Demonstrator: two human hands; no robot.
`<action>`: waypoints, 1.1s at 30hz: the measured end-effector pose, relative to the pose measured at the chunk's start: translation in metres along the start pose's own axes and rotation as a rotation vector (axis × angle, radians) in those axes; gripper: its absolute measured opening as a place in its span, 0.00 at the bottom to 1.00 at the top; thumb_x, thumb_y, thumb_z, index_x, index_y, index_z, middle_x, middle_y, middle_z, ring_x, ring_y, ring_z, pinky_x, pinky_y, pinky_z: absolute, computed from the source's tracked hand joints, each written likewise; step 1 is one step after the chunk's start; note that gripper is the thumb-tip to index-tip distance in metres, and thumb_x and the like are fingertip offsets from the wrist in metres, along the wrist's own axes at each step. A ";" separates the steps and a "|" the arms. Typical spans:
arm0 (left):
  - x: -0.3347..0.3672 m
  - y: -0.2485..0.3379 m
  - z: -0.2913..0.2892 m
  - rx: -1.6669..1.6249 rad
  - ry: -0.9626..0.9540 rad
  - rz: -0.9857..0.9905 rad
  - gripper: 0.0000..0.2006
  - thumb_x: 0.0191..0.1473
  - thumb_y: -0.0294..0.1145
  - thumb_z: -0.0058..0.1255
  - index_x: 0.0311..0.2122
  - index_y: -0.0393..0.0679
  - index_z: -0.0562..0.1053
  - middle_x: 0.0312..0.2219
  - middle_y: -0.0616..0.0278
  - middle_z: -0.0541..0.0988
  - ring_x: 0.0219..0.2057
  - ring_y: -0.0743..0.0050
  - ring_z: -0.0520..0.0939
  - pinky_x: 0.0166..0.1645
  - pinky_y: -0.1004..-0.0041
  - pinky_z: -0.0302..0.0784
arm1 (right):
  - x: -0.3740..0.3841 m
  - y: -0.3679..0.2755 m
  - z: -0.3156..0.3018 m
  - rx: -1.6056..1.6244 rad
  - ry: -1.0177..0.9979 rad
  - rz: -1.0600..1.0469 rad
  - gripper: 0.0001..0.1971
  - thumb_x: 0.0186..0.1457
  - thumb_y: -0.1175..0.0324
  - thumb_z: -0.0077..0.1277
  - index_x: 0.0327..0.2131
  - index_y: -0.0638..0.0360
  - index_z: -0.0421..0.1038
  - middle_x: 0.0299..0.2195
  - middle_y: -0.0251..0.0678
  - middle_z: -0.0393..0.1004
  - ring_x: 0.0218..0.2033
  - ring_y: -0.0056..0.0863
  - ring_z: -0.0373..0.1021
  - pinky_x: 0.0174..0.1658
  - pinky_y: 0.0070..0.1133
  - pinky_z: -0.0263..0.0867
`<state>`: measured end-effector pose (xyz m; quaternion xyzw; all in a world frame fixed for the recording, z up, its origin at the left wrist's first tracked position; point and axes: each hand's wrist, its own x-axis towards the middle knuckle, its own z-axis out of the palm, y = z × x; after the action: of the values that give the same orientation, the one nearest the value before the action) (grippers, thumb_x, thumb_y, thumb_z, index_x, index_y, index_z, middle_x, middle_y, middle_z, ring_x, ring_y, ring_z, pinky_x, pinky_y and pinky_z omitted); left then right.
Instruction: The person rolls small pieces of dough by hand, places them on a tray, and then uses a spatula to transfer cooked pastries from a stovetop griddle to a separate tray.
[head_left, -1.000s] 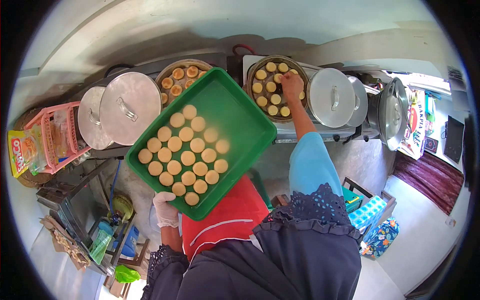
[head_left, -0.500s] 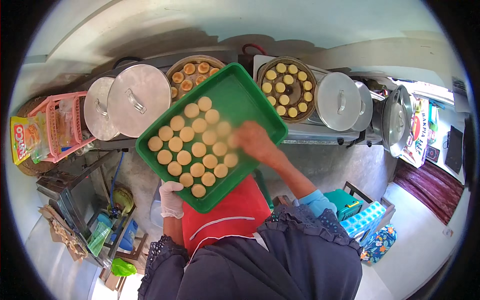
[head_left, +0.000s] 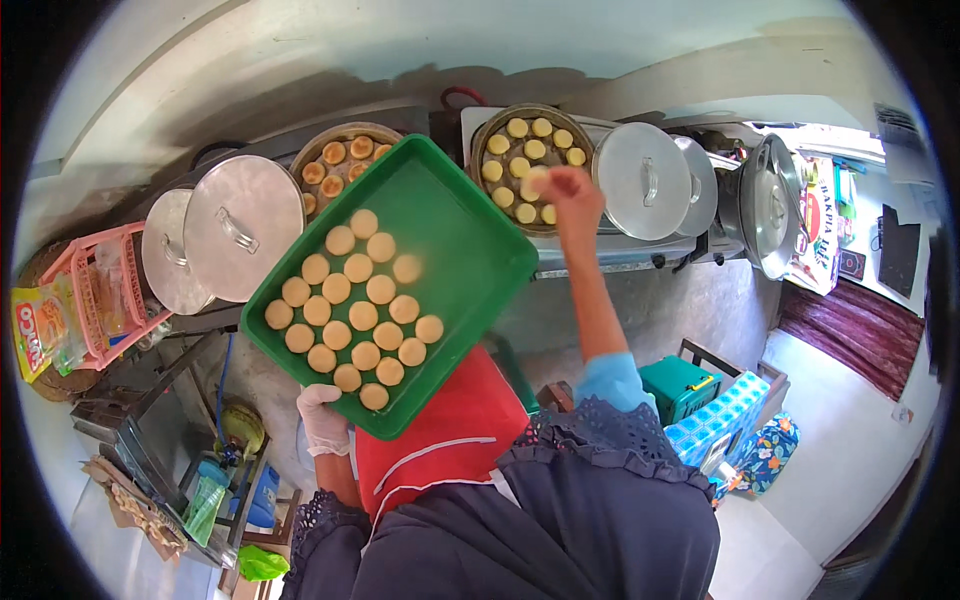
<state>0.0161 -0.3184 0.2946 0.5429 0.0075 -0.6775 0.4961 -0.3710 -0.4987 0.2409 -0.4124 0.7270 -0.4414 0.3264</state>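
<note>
My left hand (head_left: 322, 415), in a white glove, grips the near left edge of a tilted green tray (head_left: 455, 215). Several pale, flat dough rounds (head_left: 363, 316) lie in the tray's left half; one by its middle is blurred. Bare, my right hand (head_left: 574, 195) pinches a dough round (head_left: 535, 182) above the lower right of a round pan (head_left: 476, 165) on the stove. Yellowish rounds (head_left: 520, 167) sit spaced out in that pan. Behind the tray, a second pan (head_left: 345, 128) holds browned rounds (head_left: 334, 153), partly hidden by the tray.
Metal lids stand left (head_left: 245, 225) and right (head_left: 645, 180) of the pans. A lidded pot (head_left: 770, 205) is farther right. At far left is a pink basket (head_left: 125, 285) with packets. A green box (head_left: 680, 388) stands low on the right, and a metal rack (head_left: 140, 395) low on the left.
My right hand has moved from the tray to above the right pan, carrying a dough round. Fewer rounds lie in the tray. The tray has shifted slightly left in view.
</note>
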 end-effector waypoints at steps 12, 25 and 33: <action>-0.004 -0.001 0.012 -0.013 -0.008 0.008 0.29 0.35 0.26 0.45 0.50 0.37 0.67 0.46 0.59 0.74 0.46 0.59 0.76 0.52 0.64 0.74 | 0.098 0.126 0.006 -1.065 0.194 -0.305 0.12 0.41 0.65 0.59 0.32 0.55 0.77 0.30 0.45 0.74 0.34 0.44 0.72 0.37 0.38 0.67; 0.009 0.002 0.011 -0.049 -0.027 -0.010 0.31 0.33 0.24 0.45 0.51 0.38 0.67 0.47 0.57 0.74 0.47 0.58 0.76 0.52 0.63 0.75 | -0.044 -0.033 0.044 -0.081 -0.483 -0.438 0.08 0.48 0.73 0.55 0.34 0.60 0.76 0.30 0.41 0.73 0.32 0.39 0.71 0.36 0.31 0.67; 0.009 0.010 0.036 0.012 -0.063 0.013 0.32 0.33 0.25 0.45 0.52 0.38 0.66 0.47 0.57 0.74 0.47 0.57 0.76 0.52 0.63 0.75 | -0.088 -0.036 0.082 -0.236 -0.526 -0.330 0.12 0.42 0.70 0.61 0.33 0.59 0.74 0.28 0.39 0.71 0.31 0.36 0.70 0.35 0.29 0.67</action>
<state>-0.0029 -0.3490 0.3079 0.5243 -0.0157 -0.6913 0.4970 -0.2515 -0.4607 0.2503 -0.6593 0.5872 -0.2795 0.3773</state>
